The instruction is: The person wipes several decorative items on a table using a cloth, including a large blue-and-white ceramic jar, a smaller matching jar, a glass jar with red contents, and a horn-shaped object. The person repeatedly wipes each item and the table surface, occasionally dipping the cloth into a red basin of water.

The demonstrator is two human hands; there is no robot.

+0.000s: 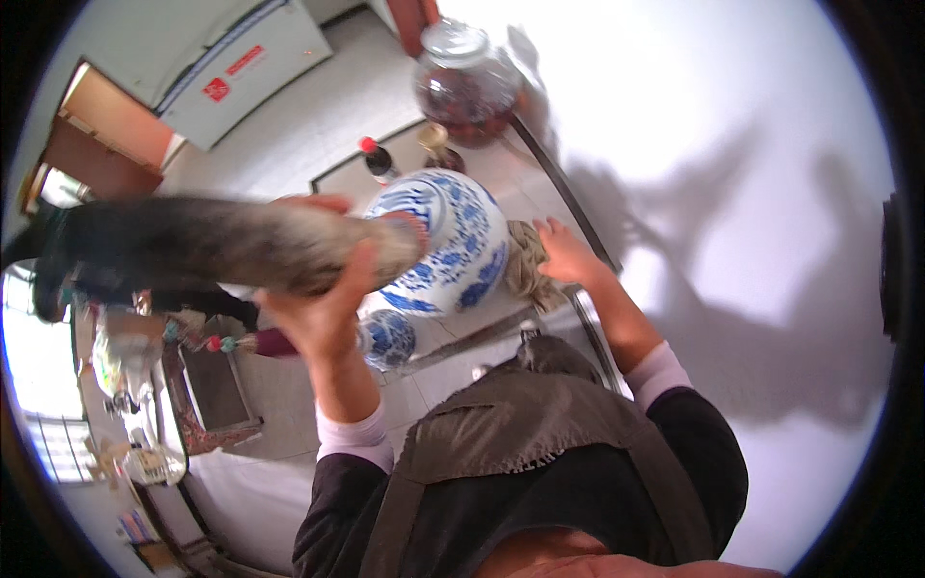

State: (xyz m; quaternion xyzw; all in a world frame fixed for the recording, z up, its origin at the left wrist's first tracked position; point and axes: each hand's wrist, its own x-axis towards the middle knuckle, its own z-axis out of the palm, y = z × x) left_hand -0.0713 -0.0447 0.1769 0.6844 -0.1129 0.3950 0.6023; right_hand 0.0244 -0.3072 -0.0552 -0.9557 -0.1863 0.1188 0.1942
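My left hand (318, 311) grips the paler end of a long, thick, horn-like object (195, 242), dark at its far end and blurred. A string of beads (217, 342) and a purple tassel (276, 344) hang near it. Behind its pale end sits a round blue-and-white porcelain jar (466, 246), partly hidden by it. Fingers apart, my right hand (567, 253) is beside a crumpled grey-brown cloth (526, 267) to the jar's right; whether it touches the cloth I cannot tell. A smaller blue-and-white ceramic piece (390, 338) lies by my left wrist.
Beyond the jar, a red-capped bottle (377, 159), a gold-topped bottle (439, 148) and a large lidded glass jar (466, 87) with dark red contents stand at the table's (531, 173) far end. A white wall (723, 94) borders the right. Far left is a white chest appliance (253, 72).
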